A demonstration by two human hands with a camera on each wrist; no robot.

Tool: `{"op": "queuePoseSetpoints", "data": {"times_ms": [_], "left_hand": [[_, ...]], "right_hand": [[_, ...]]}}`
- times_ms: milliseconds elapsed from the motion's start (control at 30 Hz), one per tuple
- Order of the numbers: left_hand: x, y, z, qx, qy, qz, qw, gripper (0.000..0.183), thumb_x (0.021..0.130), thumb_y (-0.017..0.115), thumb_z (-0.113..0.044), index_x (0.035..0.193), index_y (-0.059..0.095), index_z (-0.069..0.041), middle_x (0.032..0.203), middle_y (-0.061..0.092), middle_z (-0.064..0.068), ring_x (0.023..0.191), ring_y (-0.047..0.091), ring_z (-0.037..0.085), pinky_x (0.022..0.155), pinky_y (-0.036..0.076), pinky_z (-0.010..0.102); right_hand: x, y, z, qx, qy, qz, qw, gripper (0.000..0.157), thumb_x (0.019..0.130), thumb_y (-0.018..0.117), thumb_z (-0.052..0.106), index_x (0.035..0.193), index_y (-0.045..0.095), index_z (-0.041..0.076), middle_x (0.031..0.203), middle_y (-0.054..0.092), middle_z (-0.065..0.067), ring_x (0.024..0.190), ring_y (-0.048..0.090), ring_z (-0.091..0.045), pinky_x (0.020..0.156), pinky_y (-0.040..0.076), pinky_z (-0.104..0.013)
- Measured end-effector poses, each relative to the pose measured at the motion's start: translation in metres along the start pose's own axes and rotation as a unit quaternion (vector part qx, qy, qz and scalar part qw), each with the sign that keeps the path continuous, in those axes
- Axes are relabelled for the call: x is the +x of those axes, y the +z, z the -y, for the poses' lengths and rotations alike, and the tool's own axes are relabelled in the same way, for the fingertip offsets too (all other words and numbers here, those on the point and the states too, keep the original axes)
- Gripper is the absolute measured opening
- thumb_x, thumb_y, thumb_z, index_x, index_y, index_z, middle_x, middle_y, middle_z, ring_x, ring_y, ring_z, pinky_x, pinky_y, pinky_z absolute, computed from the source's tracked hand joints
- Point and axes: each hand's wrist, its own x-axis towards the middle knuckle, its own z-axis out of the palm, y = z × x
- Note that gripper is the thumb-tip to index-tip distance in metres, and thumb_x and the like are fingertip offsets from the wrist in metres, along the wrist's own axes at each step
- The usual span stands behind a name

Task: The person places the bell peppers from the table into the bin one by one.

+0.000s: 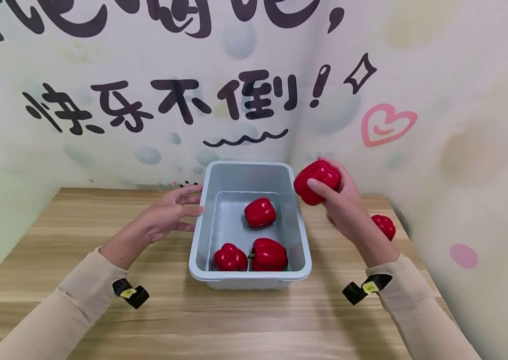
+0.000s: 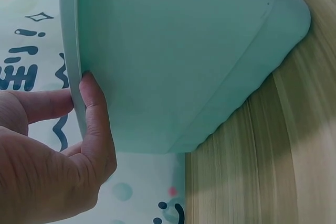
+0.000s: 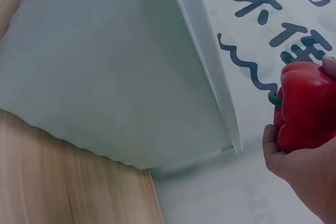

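Note:
A light grey plastic bin stands on the table with three red bell peppers inside: one alone toward the back, two side by side at the near end. At its left side my left hand holds the rim; the left wrist view has the rim between the thumb and a fingertip tucked beneath it. My right hand grips another red bell pepper, raised beside the bin's far right corner, thumb across its near side. The right wrist view shows this pepper's green stem.
One more red bell pepper lies on the table at the right, partly behind my right forearm. The wooden tabletop extends around the bin. A printed wall cloth rises right behind it, and another wall borders the right edge.

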Motion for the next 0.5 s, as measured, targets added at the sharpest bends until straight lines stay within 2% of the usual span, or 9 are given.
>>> {"op": "queuePoseSetpoints", "data": {"times_ms": [233, 367, 500], "left_hand": [[-0.003, -0.003, 0.001, 0.003, -0.002, -0.009, 1.0, 0.072, 0.092, 0.059, -0.008, 0.152, 0.019, -0.013, 0.148, 0.033, 0.02, 0.123, 0.048, 0.04, 0.086, 0.054, 0.049], [-0.004, -0.003, -0.001, 0.001, -0.002, -0.008, 1.0, 0.072, 0.092, 0.058, -0.007, 0.152, 0.019, -0.013, 0.148, 0.033, 0.021, 0.124, 0.047, 0.041, 0.087, 0.053, 0.05], [-0.003, -0.001, -0.001, -0.003, -0.001, -0.006, 1.0, 0.072, 0.092, 0.058, -0.006, 0.152, 0.019, -0.012, 0.148, 0.033, 0.021, 0.125, 0.046, 0.043, 0.086, 0.053, 0.051]], "right_hand": [[0.015, 0.009, -0.005, -0.014, 0.033, 0.045, 0.998, 0.068, 0.084, 0.072, 0.017, 0.14, 0.033, 0.025, 0.137, 0.043, -0.002, 0.126, 0.041, -0.026, 0.083, 0.056, -0.034], [0.019, 0.012, -0.007, -0.029, 0.04, 0.05, 0.998, 0.069, 0.082, 0.074, 0.018, 0.138, 0.035, 0.026, 0.136, 0.044, -0.001, 0.125, 0.043, -0.025, 0.084, 0.056, -0.037], [0.023, 0.015, -0.005, -0.081, 0.034, 0.048, 0.995, 0.073, 0.077, 0.078, 0.022, 0.137, 0.037, 0.027, 0.134, 0.045, 0.001, 0.123, 0.044, -0.024, 0.083, 0.056, -0.038]]}}
